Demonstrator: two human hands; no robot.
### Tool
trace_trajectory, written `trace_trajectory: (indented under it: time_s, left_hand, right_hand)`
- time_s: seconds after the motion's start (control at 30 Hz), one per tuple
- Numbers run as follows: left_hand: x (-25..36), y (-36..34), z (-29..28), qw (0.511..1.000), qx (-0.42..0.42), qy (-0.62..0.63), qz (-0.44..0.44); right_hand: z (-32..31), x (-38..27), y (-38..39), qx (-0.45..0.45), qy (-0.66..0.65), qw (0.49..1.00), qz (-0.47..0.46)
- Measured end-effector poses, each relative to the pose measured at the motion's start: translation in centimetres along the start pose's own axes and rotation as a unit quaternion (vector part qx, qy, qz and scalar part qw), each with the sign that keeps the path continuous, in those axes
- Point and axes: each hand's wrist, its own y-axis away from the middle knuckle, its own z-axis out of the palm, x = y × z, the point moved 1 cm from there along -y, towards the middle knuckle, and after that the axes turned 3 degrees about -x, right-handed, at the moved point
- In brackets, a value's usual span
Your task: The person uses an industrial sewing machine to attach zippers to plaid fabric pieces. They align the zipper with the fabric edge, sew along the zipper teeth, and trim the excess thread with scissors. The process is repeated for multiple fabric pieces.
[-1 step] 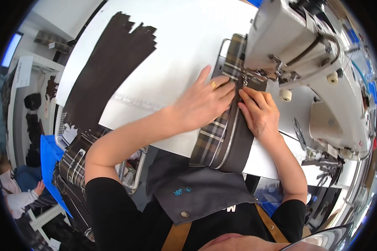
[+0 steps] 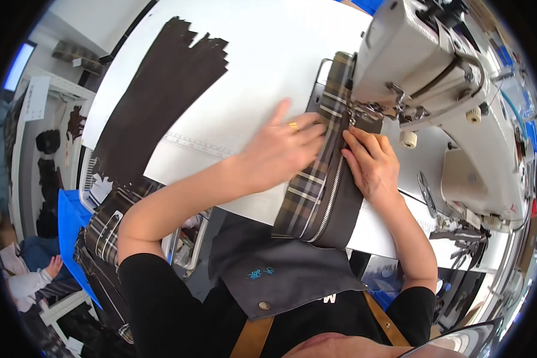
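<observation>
A plaid fabric panel and a dark brown panel lie joined along a metal zipper, their far end under the presser foot of a white sewing machine. My left hand, ringed and slightly blurred, hovers with spread fingers at the plaid panel's left edge; whether the fingertips touch it I cannot tell. Beside the zipper, close to the presser foot, my right hand has thumb and fingers pinched on the dark panel. The cloth beneath those fingertips is hidden.
A stack of dark brown strips lies on the white table at the left. Scissors rest right of my right hand. Plaid pieces and a blue bin are at lower left, near another person's hand.
My left hand has shifted left, away from the zipper, with its fingers straighter. My right hand keeps its place on the dark panel.
</observation>
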Motion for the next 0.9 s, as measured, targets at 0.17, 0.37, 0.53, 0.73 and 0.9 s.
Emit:
trace_trajectory:
  time_s: [0.17,0.37,0.53,0.73,0.9]
  left_hand:
    - [-10.8,9.1,-3.2,0.963,0.044,-0.108,-0.241]
    - [-13.2,10.3,-2.5,0.944,0.083,0.009,-0.319]
    - [-13.4,10.0,-2.1,0.951,0.087,-0.064,-0.288]
    - [-14.4,10.0,-1.6,0.936,0.084,-0.058,-0.337]
    - [-14.6,10.5,-1.3,0.941,0.077,-0.064,-0.324]
  right_hand:
    - [-0.2,-0.4,-0.6,-0.003,-0.003,1.000,-0.003]
    - [-0.3,-0.2,-0.3,-0.001,-0.003,1.000,0.003]
    - [0.0,0.1,0.0,0.006,-0.005,1.000,-0.002]
    - [0.5,0.4,0.2,0.025,0.002,1.000,-0.014]
    - [0.6,0.3,0.2,0.030,0.007,0.999,-0.018]
